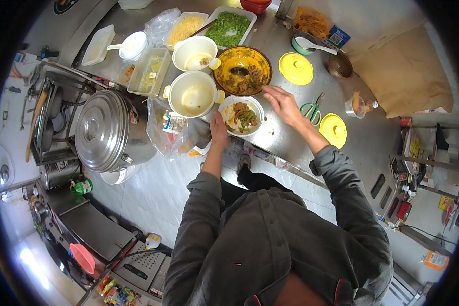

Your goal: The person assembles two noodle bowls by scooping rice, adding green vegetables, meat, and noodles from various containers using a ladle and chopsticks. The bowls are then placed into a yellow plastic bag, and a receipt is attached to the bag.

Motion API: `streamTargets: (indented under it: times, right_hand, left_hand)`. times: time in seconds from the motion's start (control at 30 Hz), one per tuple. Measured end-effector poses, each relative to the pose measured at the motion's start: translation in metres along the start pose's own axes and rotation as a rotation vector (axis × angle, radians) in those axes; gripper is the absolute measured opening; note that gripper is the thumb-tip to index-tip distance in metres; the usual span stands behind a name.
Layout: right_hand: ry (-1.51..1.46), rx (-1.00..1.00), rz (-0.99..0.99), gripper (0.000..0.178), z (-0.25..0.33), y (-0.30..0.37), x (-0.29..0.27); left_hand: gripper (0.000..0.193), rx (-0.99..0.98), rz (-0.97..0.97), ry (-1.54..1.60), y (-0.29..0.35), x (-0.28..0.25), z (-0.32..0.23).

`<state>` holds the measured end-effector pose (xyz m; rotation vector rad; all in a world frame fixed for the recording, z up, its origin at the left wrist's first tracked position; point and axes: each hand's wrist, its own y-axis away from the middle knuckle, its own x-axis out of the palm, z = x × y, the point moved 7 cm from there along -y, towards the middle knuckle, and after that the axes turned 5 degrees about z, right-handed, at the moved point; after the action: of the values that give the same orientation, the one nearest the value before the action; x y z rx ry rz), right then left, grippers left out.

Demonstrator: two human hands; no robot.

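Observation:
A white bowl (259, 127) holding chopped meat and green pieces stands at the counter's front edge. My left hand (219, 133) is upright at its left side, fingers stretched along the wall; whether it touches is unclear. Beyond the bowl's right side, my right hand (283, 104) is open, its extended fingertips close to the near right rim of an amber bowl (222, 81). That amber bowl has meat mix in it and a dark spoon-like shape. Two white pots with yellow handles, a nearer pot (190, 94) and a farther pot (181, 53), stand left of it, nearly bare inside.
Yellow lids (296, 68) and green-handled scissors (312, 109) lie on the right of the steel counter (285, 132). Containers of chopped greens (228, 29) and yellow shreds (187, 29) stand behind. A large lidded steel pot (103, 130) and a plastic bag (163, 140) are at left.

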<state>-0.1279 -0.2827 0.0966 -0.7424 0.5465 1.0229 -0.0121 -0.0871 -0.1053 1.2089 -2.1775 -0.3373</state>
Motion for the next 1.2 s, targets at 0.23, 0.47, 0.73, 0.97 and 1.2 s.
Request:
streamTargets:
  times: [0.23,0.47,0.73,0.97,1.2]
  right_hand:
    - [-0.007,0.277,0.106,0.028,-0.015,0.0,0.001]
    - [-0.039,0.129,0.09,0.027,-0.009,-0.009,-0.008]
    - [-0.222,0.237,0.089,0.028,-0.021,0.007,-0.018]
    - [-0.16,0.189,0.096,0.027,-0.008,0.016,-0.007]
    - [-0.112,0.133,0.12,0.024,0.012,0.038,-0.028]
  left_hand:
    - [0.071,-0.012,0.028,0.035,0.003,0.001,0.002]
    - [0.067,-0.046,-0.035,-0.047,-0.005,-0.002,0.004]
    - [0.062,-0.03,-0.01,0.038,0.0,0.004,-0.004]
    - [0.059,-0.049,0.006,0.051,0.005,0.013,0.004]
    - [0.06,-0.021,-0.057,0.049,0.011,0.017,-0.001]
